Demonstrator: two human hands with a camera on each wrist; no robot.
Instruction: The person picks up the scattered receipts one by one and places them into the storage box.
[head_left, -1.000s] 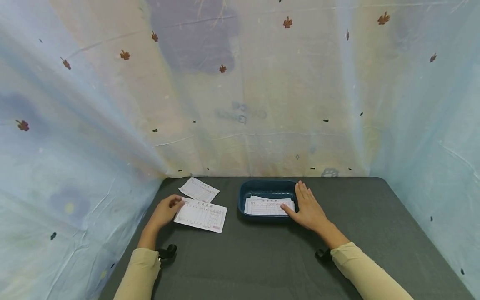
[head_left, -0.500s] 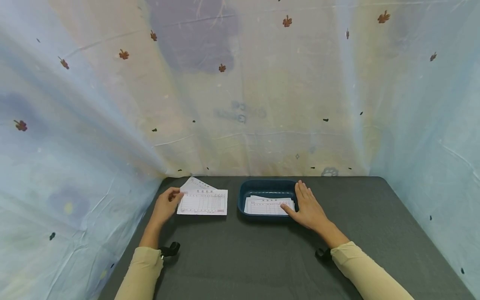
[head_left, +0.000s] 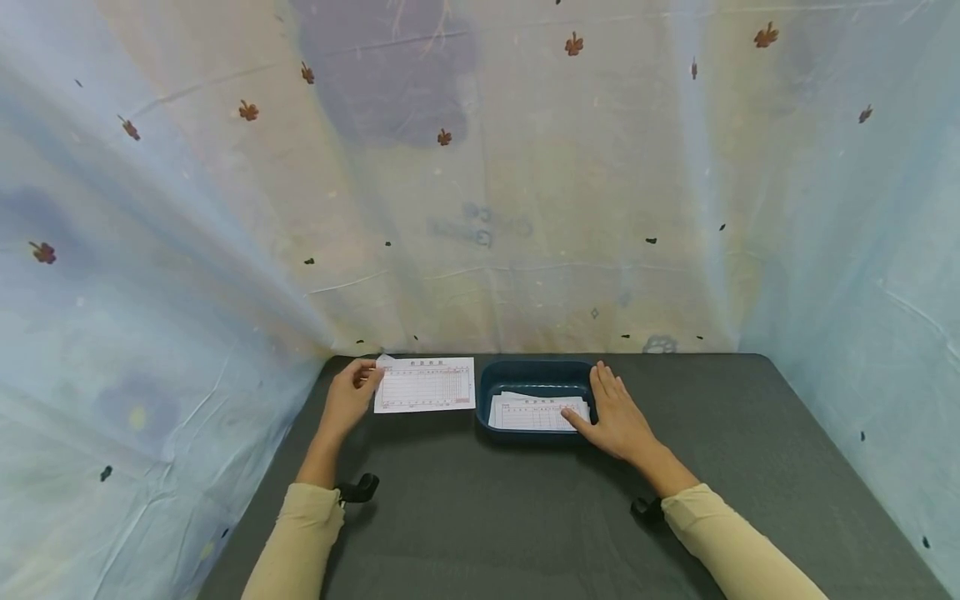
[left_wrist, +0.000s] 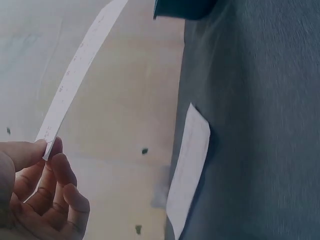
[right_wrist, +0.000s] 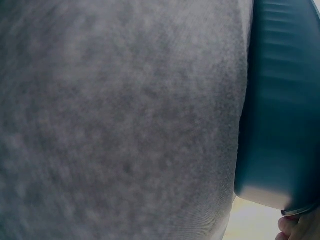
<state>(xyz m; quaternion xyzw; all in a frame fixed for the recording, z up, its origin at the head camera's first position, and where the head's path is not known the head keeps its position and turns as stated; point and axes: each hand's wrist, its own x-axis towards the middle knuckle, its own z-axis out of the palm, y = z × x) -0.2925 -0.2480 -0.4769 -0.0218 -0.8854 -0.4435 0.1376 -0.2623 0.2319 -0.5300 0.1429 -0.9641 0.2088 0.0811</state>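
Observation:
My left hand point(head_left: 352, 390) pinches the left edge of a white printed slip point(head_left: 424, 384) between thumb and fingers, holding it above the dark grey table point(head_left: 487, 508) just left of a dark blue tray point(head_left: 525, 369). In the left wrist view the held slip point(left_wrist: 80, 65) shows edge-on above my fingertips point(left_wrist: 54, 150), and a second slip point(left_wrist: 187, 170) lies flat on the table under it. My right hand point(head_left: 611, 412) rests flat on the tray's right rim, thumb touching the stack of slips point(head_left: 534, 412) inside. The right wrist view shows the tray wall point(right_wrist: 280, 100).
A pale blue and cream cloth backdrop point(head_left: 480, 208) with small leaf prints walls the table in at the back, left and right. Black wrist camera mounts point(head_left: 358, 489) sit on both sleeves. The table's rounded back right corner point(head_left: 765, 360) shows.
My left hand has lifted the slip off the table and carried it back and to the right, close to the tray, covering the other slip in the head view. The right hand has stayed still.

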